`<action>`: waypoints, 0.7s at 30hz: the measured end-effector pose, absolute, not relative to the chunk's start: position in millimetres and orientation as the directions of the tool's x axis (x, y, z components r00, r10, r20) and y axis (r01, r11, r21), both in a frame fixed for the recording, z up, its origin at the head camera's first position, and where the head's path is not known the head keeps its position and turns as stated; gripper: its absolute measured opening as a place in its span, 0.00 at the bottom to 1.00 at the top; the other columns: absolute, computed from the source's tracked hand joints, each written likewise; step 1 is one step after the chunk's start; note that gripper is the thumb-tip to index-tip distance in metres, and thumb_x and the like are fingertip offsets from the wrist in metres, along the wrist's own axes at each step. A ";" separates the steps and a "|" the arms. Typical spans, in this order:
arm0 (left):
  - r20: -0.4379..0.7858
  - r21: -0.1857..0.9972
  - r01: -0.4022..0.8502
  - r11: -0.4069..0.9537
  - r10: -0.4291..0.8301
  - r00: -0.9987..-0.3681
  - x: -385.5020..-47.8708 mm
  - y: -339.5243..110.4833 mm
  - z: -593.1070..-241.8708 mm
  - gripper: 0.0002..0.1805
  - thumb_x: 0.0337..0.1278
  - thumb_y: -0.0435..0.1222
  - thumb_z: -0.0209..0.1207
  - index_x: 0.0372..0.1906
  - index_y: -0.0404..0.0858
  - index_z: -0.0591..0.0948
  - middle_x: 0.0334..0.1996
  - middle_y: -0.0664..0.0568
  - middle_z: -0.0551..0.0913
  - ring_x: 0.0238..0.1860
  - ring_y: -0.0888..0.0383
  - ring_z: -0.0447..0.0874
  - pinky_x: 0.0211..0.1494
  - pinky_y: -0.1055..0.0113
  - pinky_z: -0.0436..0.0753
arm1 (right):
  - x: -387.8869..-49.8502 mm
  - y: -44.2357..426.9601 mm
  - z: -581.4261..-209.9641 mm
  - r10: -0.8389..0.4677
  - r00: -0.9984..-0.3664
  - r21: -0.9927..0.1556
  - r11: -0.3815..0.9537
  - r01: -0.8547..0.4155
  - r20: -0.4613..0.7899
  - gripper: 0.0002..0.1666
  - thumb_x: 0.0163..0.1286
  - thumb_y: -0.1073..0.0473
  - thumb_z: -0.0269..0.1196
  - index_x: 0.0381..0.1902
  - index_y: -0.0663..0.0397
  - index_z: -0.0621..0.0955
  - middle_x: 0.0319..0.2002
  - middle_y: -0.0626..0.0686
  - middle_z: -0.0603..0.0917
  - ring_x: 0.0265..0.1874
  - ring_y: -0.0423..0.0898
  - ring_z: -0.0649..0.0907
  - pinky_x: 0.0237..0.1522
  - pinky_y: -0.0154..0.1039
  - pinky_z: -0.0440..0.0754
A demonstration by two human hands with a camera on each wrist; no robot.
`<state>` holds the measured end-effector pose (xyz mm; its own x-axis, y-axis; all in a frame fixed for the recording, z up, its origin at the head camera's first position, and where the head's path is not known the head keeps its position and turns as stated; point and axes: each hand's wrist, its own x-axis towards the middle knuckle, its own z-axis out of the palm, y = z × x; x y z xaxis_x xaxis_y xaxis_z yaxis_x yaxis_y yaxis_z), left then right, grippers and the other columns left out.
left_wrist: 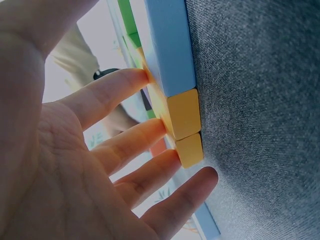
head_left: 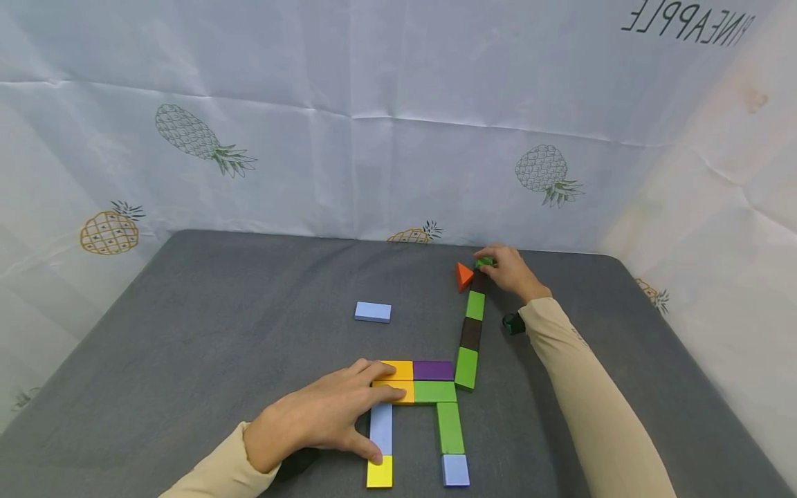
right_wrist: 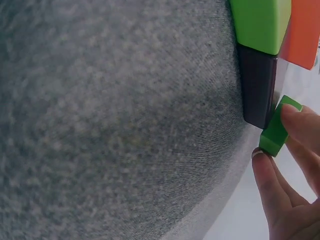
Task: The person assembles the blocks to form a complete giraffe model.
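My right hand [head_left: 512, 272] pinches a small green block [right_wrist: 275, 134] between thumb and fingers. It is at the far end of a slanting row, next to a dark brown block [right_wrist: 257, 85]. An orange triangular block [head_left: 463, 276] lies just left of that end. My left hand [head_left: 326, 408] is spread over the near blocks, its fingertips resting on two orange-yellow blocks [head_left: 406, 371]. Its thumb tip is by a bright yellow block [head_left: 380, 476], below a light blue block [head_left: 383, 425]. A purple block [head_left: 433, 371] and a green block [head_left: 434, 392] continue to the right.
Two more blocks run toward me on the right, one green [head_left: 450, 427] and one light blue [head_left: 456, 471]. A separate light blue block [head_left: 373, 311] lies beyond my left hand. Grey cloth [head_left: 218, 332] covers the table, with a pineapple-print curtain [head_left: 373, 159] behind it.
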<state>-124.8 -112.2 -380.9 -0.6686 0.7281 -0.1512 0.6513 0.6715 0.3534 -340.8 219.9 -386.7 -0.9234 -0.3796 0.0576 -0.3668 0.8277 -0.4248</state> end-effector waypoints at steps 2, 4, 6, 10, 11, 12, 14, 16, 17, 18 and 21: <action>-0.156 0.356 0.649 0.673 0.727 -0.668 -125.1 -112.0 -380.8 0.42 0.43 0.62 0.71 0.67 0.54 0.75 0.69 0.54 0.68 0.60 0.58 0.69 0.60 0.62 0.78 | -341.1 220.1 -388.3 -0.384 -0.922 -0.416 0.830 -0.371 0.056 0.21 0.73 0.69 0.56 0.62 0.68 0.77 0.63 0.70 0.74 0.59 0.67 0.77 0.58 0.60 0.76; -0.162 0.358 0.646 0.674 0.727 -0.668 -125.3 -111.8 -380.7 0.42 0.43 0.62 0.71 0.67 0.55 0.75 0.69 0.54 0.68 0.60 0.58 0.69 0.61 0.61 0.78 | -341.2 220.7 -389.7 -0.386 -0.921 -0.411 0.833 -0.371 0.049 0.21 0.73 0.69 0.56 0.62 0.68 0.77 0.62 0.70 0.75 0.57 0.66 0.77 0.56 0.59 0.77; -0.170 0.361 0.643 0.676 0.725 -0.667 -125.6 -111.8 -380.7 0.42 0.43 0.62 0.71 0.67 0.55 0.75 0.69 0.55 0.67 0.61 0.58 0.68 0.61 0.61 0.78 | -341.1 220.8 -390.8 -0.390 -0.920 -0.404 0.835 -0.374 0.044 0.20 0.74 0.69 0.55 0.62 0.68 0.77 0.61 0.70 0.76 0.55 0.65 0.78 0.55 0.59 0.77; -0.182 0.366 0.635 0.680 0.722 -0.668 -125.9 -111.8 -380.7 0.42 0.43 0.62 0.71 0.68 0.56 0.74 0.70 0.55 0.67 0.62 0.58 0.68 0.61 0.60 0.78 | -341.4 220.6 -391.9 -0.411 -0.911 -0.412 0.825 -0.387 0.034 0.20 0.74 0.69 0.53 0.62 0.68 0.77 0.60 0.69 0.76 0.56 0.65 0.77 0.56 0.60 0.76; -0.183 0.367 0.635 0.680 0.722 -0.668 -125.9 -111.9 -380.7 0.42 0.43 0.62 0.71 0.68 0.56 0.74 0.70 0.55 0.67 0.62 0.58 0.68 0.61 0.60 0.78 | -341.4 220.4 -392.2 -0.418 -0.908 -0.415 0.821 -0.391 0.029 0.20 0.75 0.70 0.52 0.62 0.68 0.77 0.61 0.69 0.76 0.57 0.66 0.77 0.57 0.60 0.75; -0.185 0.367 0.634 0.681 0.721 -0.667 -126.0 -111.9 -380.7 0.42 0.43 0.62 0.70 0.68 0.56 0.74 0.70 0.55 0.66 0.62 0.58 0.68 0.61 0.60 0.78 | -341.5 220.3 -392.5 -0.424 -0.905 -0.420 0.818 -0.394 0.024 0.21 0.75 0.70 0.50 0.62 0.68 0.77 0.62 0.69 0.75 0.59 0.66 0.76 0.58 0.61 0.74; -0.187 0.366 0.634 0.681 0.721 -0.667 -126.1 -112.0 -380.7 0.42 0.43 0.62 0.70 0.68 0.56 0.74 0.70 0.55 0.66 0.62 0.58 0.68 0.61 0.60 0.78 | -341.4 220.3 -392.8 -0.436 -0.900 -0.426 0.811 -0.401 0.016 0.22 0.74 0.72 0.46 0.63 0.68 0.76 0.63 0.70 0.74 0.62 0.67 0.74 0.59 0.61 0.73; -0.189 0.368 0.633 0.682 0.721 -0.667 -126.2 -112.0 -380.7 0.42 0.44 0.62 0.70 0.68 0.56 0.74 0.70 0.55 0.66 0.63 0.58 0.68 0.61 0.60 0.78 | -341.3 220.7 -393.0 -0.439 -0.898 -0.427 0.810 -0.402 0.013 0.24 0.74 0.72 0.43 0.63 0.68 0.76 0.64 0.70 0.73 0.64 0.67 0.72 0.59 0.60 0.73; -0.191 0.368 0.632 0.682 0.721 -0.666 -126.3 -112.0 -380.6 0.42 0.44 0.62 0.70 0.68 0.56 0.74 0.70 0.55 0.66 0.63 0.58 0.68 0.62 0.59 0.78 | -341.3 221.1 -393.1 -0.438 -0.899 -0.424 0.811 -0.402 0.015 0.25 0.73 0.73 0.42 0.62 0.68 0.76 0.64 0.70 0.73 0.63 0.67 0.72 0.58 0.59 0.72; -0.194 0.369 0.631 0.683 0.720 -0.666 -126.3 -112.0 -380.6 0.42 0.44 0.62 0.70 0.68 0.56 0.74 0.71 0.55 0.66 0.63 0.58 0.68 0.62 0.59 0.77 | -341.2 221.5 -393.2 -0.438 -0.899 -0.422 0.812 -0.404 0.017 0.25 0.73 0.73 0.42 0.62 0.68 0.76 0.64 0.70 0.73 0.62 0.66 0.73 0.55 0.59 0.72; -0.191 0.370 0.631 0.682 0.720 -0.667 -126.2 -112.1 -380.7 0.42 0.44 0.62 0.70 0.68 0.56 0.74 0.70 0.55 0.66 0.63 0.58 0.68 0.61 0.59 0.78 | -340.9 222.8 -393.6 -0.437 -0.899 -0.419 0.813 -0.405 0.022 0.24 0.73 0.73 0.43 0.61 0.68 0.77 0.63 0.70 0.74 0.56 0.64 0.76 0.51 0.56 0.72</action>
<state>-126.2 -112.1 -380.7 -0.6669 0.7202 -0.1909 0.6309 0.6822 0.3697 -340.9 222.8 -393.6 -0.8994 -0.4367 0.0224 -0.4051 0.8128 -0.4187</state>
